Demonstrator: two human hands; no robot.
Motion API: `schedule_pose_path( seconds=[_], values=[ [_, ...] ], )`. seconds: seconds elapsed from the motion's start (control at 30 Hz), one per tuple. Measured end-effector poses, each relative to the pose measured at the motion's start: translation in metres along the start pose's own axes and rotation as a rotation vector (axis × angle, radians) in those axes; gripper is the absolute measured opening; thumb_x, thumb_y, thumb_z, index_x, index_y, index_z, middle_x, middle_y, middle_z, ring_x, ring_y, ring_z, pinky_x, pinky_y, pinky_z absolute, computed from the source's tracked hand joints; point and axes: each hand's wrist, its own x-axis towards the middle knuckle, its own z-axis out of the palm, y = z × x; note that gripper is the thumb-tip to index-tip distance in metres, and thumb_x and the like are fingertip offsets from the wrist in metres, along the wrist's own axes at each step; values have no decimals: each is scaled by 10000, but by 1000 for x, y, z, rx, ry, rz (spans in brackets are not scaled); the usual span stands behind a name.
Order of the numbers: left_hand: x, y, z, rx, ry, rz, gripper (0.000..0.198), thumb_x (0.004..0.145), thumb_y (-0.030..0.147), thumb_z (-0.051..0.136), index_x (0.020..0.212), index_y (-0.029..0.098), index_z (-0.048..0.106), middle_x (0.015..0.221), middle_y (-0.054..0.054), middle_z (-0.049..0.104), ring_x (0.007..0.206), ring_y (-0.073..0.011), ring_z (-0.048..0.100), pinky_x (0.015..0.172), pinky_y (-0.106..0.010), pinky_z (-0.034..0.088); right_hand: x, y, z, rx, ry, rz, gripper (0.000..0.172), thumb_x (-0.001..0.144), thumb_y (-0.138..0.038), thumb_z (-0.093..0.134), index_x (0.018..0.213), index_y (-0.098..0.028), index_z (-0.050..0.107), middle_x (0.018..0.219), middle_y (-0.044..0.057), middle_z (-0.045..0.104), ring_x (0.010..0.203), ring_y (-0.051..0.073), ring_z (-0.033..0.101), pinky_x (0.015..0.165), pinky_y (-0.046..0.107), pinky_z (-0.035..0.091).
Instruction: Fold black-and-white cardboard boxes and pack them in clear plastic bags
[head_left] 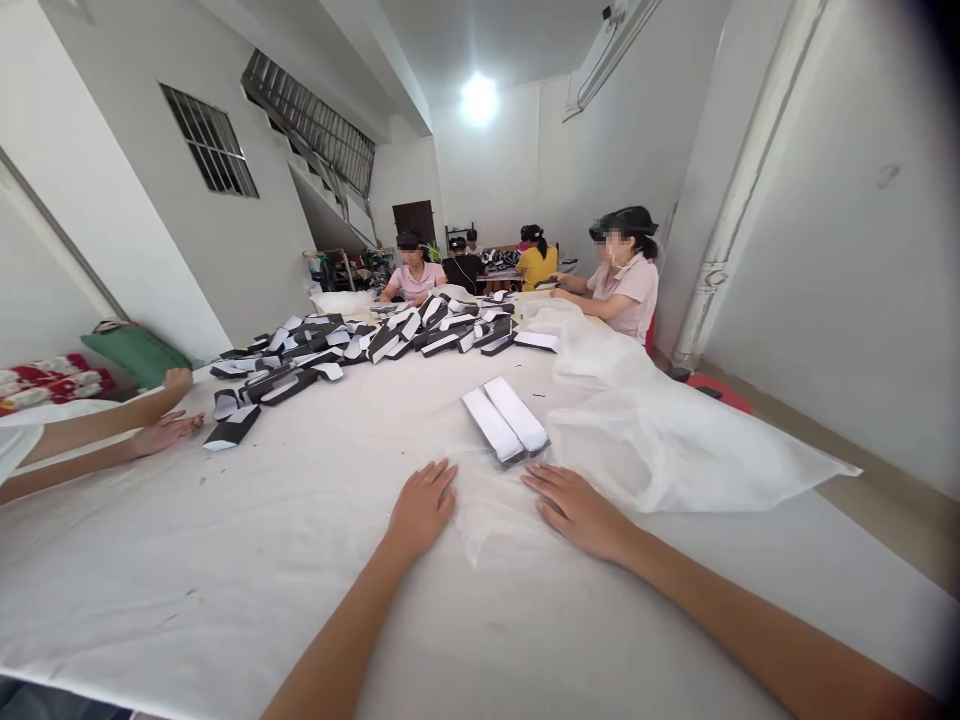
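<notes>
The left hand [420, 510] lies palm down on a white table cover [187, 580], its fingers [439, 480] slightly apart and clamped on nothing, with the tips at the edge of a thin clear plastic sheet [499, 525]; the right hand [577, 512] lies flat on the same sheet, its fingers [544, 482] close together and not gripping; the sheet sits between the hands and swells to the right into a milky, creased mass of plastic [637, 430]; it looks very light, soft and slippery, apt to cling, slide and crease, so it would probably be best pinched by an edge with both hands; just beyond the hands, two long white boxes [504, 420] with black edges lie side by side, and they look light, stiff and smooth, easiest to hold by their long sides; farther off spreads a loose heap of black-and-white card boxes [352, 340]; at the left, a co-worker's hands [169, 432] rest on the cover near a single black-and-white box [231, 425], well apart from the person's own hands.
</notes>
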Motion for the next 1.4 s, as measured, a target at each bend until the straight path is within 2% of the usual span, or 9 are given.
schedule_pose_path(
  seconds=[0.77,1.27,1.4],
  values=[
    [-5,4,3,6,68,36,467,954,316,358,1364,175,532,1463,-65,475,1366,-239,395,1160,-428,270,-2,-4,-4,15,-19,38,523,981,-444,313,1433,-223,454,1530,23,369,1418,246,303,1170,455,262],
    [-7,7,6,0,93,48,443,942,301,369,1327,196,562,1436,-61,508,1344,-237,425,1148,-426,295,-3,2,2,38,10,29,516,980,-471,320,1421,-248,468,1517,14,395,1404,255,328,1161,468,279],
    [-3,-3,-4,24,131,37,416,941,295,375,1306,219,560,1407,-42,534,1315,-205,449,1126,-379,332,-5,3,2,53,9,33,509,981,-478,320,1426,-273,459,1521,0,388,1409,256,318,1162,473,280]
  ],
)
